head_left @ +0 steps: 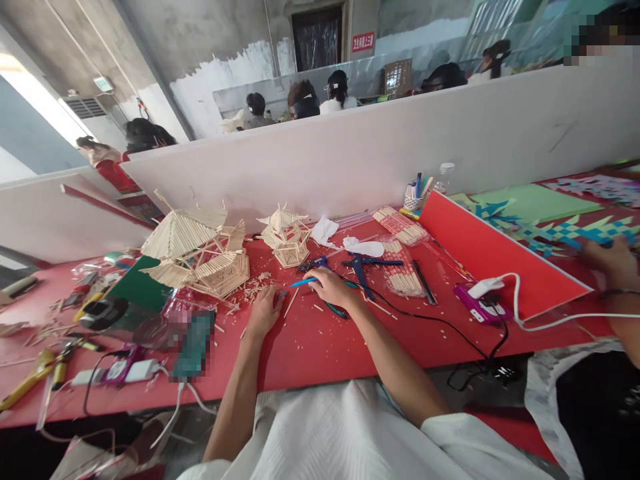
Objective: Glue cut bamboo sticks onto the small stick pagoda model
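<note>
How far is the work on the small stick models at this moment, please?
Done, by the look of it: the large stick pavilion and a smaller stick pavilion stand built on the red table. In hand: the right hand rests on a blue-handled tool, and the left hand lies flat beside loose stick offcuts. Left: packs of unused sticks remain; whether the models need more, I cannot tell.

Left hand [263, 311] lies flat, right hand [331, 287] curled, forearms extended
</note>
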`<state>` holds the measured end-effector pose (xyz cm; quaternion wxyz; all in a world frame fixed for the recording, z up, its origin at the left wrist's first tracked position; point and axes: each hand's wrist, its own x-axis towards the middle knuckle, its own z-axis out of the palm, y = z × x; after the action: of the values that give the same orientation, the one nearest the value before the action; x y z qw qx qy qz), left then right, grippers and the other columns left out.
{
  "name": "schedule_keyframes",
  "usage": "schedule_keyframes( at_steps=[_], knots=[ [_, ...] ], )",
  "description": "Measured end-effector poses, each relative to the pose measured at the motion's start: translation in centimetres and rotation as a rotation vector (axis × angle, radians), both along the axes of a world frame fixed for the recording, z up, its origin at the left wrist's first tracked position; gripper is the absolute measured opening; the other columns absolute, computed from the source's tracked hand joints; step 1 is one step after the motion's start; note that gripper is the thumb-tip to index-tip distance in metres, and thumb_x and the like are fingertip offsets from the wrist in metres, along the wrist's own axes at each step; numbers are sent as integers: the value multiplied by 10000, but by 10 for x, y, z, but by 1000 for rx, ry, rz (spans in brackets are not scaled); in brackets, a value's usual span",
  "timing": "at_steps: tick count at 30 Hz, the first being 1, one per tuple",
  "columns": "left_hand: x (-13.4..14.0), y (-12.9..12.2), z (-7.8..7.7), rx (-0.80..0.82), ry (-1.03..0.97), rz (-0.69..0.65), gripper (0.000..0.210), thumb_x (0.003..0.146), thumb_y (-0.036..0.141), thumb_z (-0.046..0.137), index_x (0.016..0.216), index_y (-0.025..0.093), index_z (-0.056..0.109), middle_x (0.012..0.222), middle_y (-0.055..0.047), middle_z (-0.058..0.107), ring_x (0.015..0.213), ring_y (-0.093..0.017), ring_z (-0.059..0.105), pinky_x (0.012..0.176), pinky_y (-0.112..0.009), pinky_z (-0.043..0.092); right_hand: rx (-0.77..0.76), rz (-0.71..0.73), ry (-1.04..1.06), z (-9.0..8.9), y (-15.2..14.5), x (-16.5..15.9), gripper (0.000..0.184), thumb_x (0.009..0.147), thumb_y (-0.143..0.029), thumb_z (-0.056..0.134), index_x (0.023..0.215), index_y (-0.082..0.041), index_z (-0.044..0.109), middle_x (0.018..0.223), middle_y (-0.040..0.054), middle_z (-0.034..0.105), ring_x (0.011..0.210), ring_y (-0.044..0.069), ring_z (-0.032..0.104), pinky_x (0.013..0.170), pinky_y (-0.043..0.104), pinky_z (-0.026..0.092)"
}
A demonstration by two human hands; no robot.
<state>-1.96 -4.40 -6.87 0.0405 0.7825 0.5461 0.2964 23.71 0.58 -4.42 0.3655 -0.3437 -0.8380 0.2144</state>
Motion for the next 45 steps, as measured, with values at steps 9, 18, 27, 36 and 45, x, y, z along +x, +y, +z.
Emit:
schedule_keyframes(
  at_steps=[9, 18, 27, 36, 45],
  knots=[
    [2, 2, -2, -9, -59, -25, 170, 996, 262, 507, 1042, 218, 664, 1018, -75, 680, 956, -211, 661, 904, -381, 549, 21, 43, -43, 0, 2, -2, 211, 938, -74, 602, 1058, -206, 715, 1033, 80, 734, 998, 228, 622, 911, 350, 464],
    [10, 0, 2, 24, -103, -76, 172, 982, 222, 509, 1058, 220, 664, 1040, -75, 674, 994, -215, 652, 911, -371, 544, 31, 85, -67, -1, 1, -9, 238, 935, -89, 607, 1082, -231, 730, 1048, 83, 738, 998, 247, 631, 913, 373, 471],
    [26, -3, 10, 64, -165, -99, 247, 1013, 349, 524, 1147, 202, 671, 1056, -83, 674, 970, -207, 644, 880, -347, 537, 14, 157, 0, 3, -13, -24, 237, 945, -85, 528, 1134, -205, 607, 1124, 87, 717, 1046, 219, 667, 912, 324, 492],
    [15, 4, 5, 76, -80, 2, 246, 1030, 323, 447, 968, 199, 649, 932, -67, 592, 824, -200, 602, 788, -327, 515, 44, 5, 0, 5, -7, -18, 233, 961, -126, 498, 1174, -185, 569, 1163, 136, 695, 1081, 241, 650, 948, 353, 484],
    [-7, 4, -3, 64, 46, 317, 232, 1008, 284, 434, 954, 191, 639, 898, -92, 557, 843, -249, 570, 803, -374, 473, -2, -237, -150, 18, 3, 22, 137, 978, -210, 554, 1084, -193, 639, 956, 72, 737, 838, 200, 671, 760, 288, 464]
  ],
)
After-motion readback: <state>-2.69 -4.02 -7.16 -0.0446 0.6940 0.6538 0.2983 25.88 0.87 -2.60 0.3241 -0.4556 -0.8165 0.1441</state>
